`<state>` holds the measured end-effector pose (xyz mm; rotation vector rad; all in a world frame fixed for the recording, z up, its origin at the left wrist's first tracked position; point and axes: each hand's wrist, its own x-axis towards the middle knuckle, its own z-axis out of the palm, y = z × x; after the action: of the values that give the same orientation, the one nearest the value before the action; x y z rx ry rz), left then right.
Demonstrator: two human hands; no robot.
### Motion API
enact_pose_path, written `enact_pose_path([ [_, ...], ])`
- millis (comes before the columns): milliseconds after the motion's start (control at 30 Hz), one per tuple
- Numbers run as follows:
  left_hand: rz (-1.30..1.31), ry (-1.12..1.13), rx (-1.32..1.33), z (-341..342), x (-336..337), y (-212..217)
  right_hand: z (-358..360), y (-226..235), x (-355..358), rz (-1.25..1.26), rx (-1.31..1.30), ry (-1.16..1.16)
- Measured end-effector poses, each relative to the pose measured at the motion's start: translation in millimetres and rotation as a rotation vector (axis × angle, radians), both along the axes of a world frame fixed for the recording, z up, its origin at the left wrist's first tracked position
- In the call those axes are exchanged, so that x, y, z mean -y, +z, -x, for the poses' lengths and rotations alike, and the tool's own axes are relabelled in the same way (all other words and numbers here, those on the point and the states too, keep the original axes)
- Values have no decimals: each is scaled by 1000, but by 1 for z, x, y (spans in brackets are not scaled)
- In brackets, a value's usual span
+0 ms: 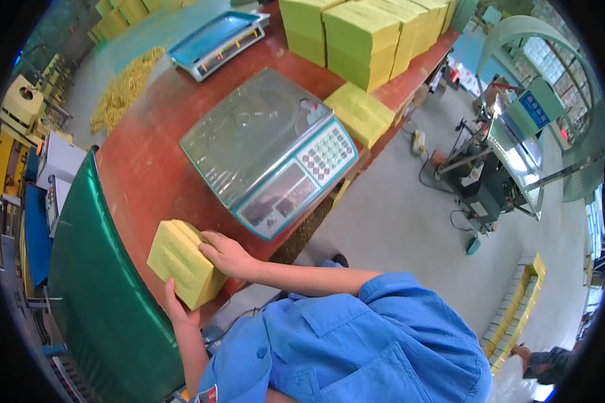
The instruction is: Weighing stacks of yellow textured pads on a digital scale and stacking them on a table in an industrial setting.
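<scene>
A thick block of yellow paper sheets (183,260) sits at the near left of the red table (138,161). My right hand (227,256) grips its right side, fingers over the upper edge. My left hand (179,310) presses on the block's near side, with the thumb pointing up along it. The sheets are slightly uneven at the far edge, where a thin layer stands apart from the rest. Just beyond my hands lies a digital counting scale (249,134) with a keypad and a clear plastic cover. No paper rests on its pan.
Tall stacks of yellow paper (359,40) stand at the table's far end, with a lower stack (359,113) beside the scale. A blue-topped scale (218,40) is farther back. A green curved cover (107,289) borders the left. Machinery (497,161) and another person (551,363) are at right.
</scene>
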<state>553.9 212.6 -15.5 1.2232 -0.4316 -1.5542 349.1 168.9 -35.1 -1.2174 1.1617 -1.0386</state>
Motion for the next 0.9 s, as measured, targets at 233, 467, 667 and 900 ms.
enact_pose_path([
  [233,-14,-198,272,-2,6,15,72,5,-49,55,152,72],
  [467,165,154,727,24,-16,53,233,13,-74,-111,452,-190],
  [667,544,219,1132,131,-15,84,412,-3,-32,305,-296,-887],
  [900,711,68,1109,283,-17,104,466,-20,35,262,-827,-650],
])
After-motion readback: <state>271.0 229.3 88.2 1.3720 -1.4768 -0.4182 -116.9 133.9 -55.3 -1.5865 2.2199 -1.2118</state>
